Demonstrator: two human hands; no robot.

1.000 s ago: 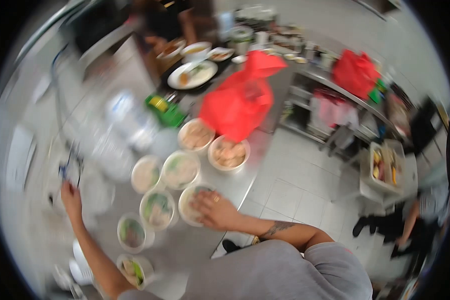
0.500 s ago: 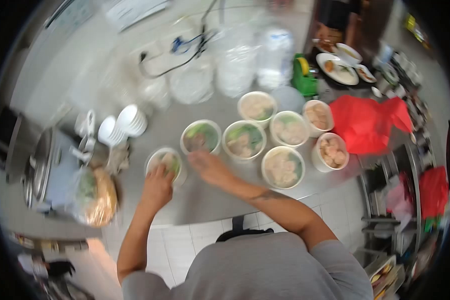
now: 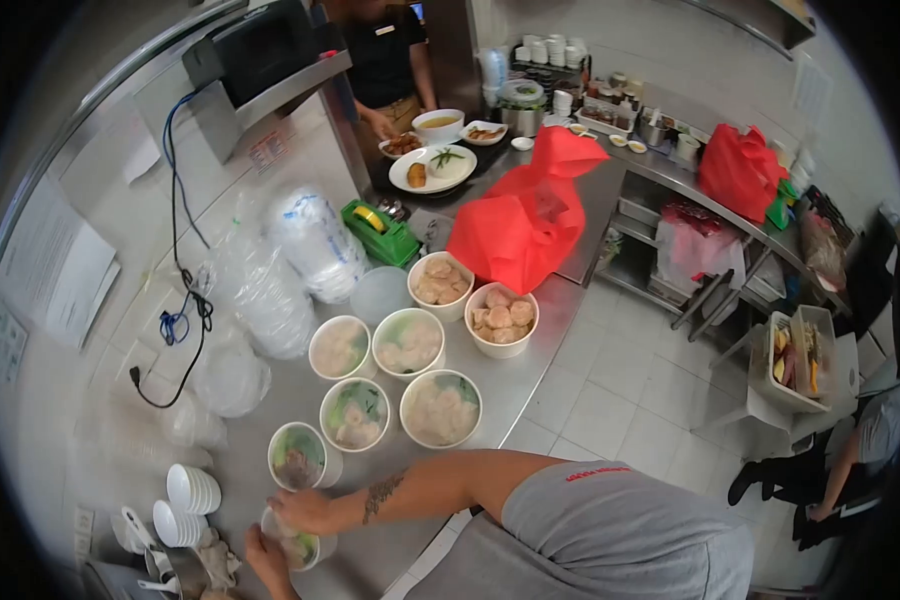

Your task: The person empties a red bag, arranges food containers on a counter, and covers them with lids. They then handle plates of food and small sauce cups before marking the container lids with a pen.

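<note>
At the lower left of the steel counter, both hands are on a white takeaway tub [image 3: 301,548] with pale pieces and greens in it. My right hand [image 3: 305,511] has its fingers bent over the far rim, the tattooed forearm reaching in from the right. My left hand [image 3: 267,561] grips the near left side, its fingers partly hidden. Just beyond stands a tub with meat and greens [image 3: 299,456]. Several more tubs stand past it, among them a tub of pale pieces [image 3: 441,409] and a tub of round dumplings [image 3: 502,319]. Hazy clear lids appear to cover several.
Stacked white cups [image 3: 193,490] stand left of the hands. Wrapped clear lids [image 3: 315,245], a green tape dispenser [image 3: 381,232] and a red bag [image 3: 525,220] sit farther back. Beyond, a person [image 3: 385,60] stands at a tray with plated food [image 3: 433,168]. Another person sits at the lower right.
The view has swung to the right, showing the back counter and shelves. My right hand has moved from beside the meat tub to the rim of the tub my left hand touches.
</note>
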